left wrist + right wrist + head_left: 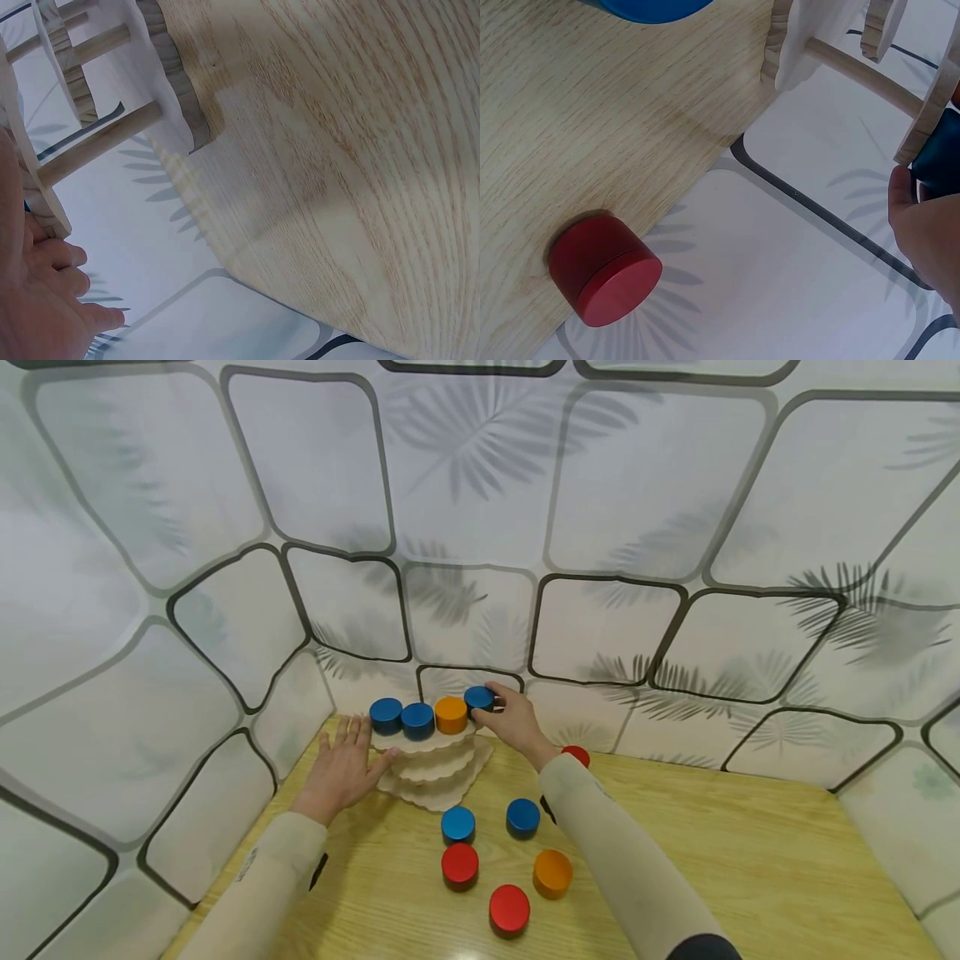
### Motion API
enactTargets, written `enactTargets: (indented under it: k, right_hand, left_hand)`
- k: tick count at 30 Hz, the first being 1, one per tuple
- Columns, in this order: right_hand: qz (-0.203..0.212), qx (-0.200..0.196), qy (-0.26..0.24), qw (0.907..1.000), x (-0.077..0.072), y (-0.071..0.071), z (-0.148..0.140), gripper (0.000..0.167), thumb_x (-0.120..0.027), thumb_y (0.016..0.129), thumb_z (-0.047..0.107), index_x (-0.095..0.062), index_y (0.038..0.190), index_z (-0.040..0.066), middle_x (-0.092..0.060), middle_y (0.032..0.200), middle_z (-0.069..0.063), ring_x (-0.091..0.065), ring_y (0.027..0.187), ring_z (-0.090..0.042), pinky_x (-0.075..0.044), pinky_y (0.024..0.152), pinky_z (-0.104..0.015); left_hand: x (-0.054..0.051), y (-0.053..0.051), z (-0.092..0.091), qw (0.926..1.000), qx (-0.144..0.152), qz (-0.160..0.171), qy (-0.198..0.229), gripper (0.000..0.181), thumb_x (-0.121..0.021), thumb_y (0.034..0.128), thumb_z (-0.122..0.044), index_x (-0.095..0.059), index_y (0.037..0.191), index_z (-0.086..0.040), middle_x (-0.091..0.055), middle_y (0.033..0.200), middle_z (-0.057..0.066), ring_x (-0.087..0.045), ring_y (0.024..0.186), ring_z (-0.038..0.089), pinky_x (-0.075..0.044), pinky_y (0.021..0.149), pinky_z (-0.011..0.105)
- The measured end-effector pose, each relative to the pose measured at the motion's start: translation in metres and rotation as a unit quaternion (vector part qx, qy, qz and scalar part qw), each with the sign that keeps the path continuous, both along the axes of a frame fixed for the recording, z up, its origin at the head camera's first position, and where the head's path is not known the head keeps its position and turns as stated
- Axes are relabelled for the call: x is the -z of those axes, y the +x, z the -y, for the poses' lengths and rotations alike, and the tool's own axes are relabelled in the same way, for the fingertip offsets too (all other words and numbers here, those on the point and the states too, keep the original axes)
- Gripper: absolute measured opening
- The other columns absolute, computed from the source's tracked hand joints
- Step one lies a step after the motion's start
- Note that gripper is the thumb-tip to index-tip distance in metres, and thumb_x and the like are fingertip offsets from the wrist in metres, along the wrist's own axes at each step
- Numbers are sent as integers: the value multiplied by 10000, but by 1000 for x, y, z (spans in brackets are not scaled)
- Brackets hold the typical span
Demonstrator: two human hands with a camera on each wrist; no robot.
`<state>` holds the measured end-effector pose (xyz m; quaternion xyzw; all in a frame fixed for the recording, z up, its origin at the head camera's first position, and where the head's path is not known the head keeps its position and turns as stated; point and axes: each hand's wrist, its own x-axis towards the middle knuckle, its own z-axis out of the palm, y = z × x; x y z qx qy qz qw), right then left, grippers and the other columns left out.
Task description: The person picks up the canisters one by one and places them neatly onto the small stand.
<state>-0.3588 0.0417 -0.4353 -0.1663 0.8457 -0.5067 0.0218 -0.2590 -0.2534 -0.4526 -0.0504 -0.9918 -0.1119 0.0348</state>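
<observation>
A tiered wooden stand [438,789] with scalloped edges stands at the back left of the table. Along its top tier sit two blue tins [386,716], an orange tin [451,716] and, at the right end, another blue tin [478,700]. My right hand [513,722] pinches that end tin between thumb and fingers; in the right wrist view the hand [930,232] is at the tier's edge beside the dark blue tin [939,154]. My left hand [345,772] rests against the top tier's left end, fingers extended; the left wrist view shows the hand [49,300] beside the shelf edge.
In front of the stand on the table [750,860] are two blue tins [458,825], two red tins [460,866] and an orange tin [552,873]. Another red tin [604,270] stands near the back edge, partly behind my right forearm in the head view. Patterned cloth walls surround the table.
</observation>
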Motion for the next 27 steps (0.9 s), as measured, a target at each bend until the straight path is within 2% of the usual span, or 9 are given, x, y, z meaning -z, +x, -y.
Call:
enactTargets:
  k: [27]
  right_hand:
    - [-7, -38, 147, 9999, -2, 3, 7, 654, -699, 1020, 231, -450, 1605, 77, -519, 1582, -199, -552, 1380, -390, -543, 1046, -509]
  left_hand:
    - [2, 0, 0, 10000, -46, 6, 3, 958, -366, 1083, -662, -197, 1640, 100, -188, 1712, 312, -129, 1604, 519, -165, 1235, 756]
